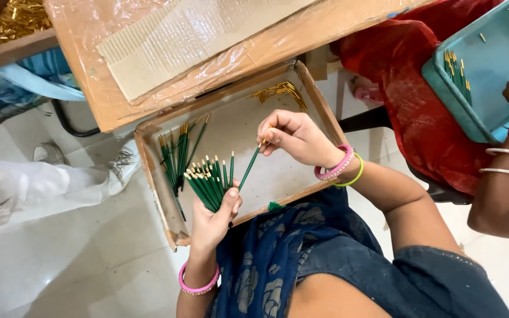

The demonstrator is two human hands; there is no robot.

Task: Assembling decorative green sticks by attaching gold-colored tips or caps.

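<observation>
My left hand grips a fanned bunch of green pencils with gold caps, held over a shallow cardboard tray on my lap. My right hand pinches the top end of a single green pencil between thumb and fingers; its lower end meets the bunch. More green pencils lie loose at the tray's left side. A small heap of gold metal caps rests in the tray's far right corner.
A plastic-wrapped cardboard box stands beyond the tray. At the right, another person in red holds a teal tray with green pencils in it. Gold caps fill a container at the top left. White floor lies to the left.
</observation>
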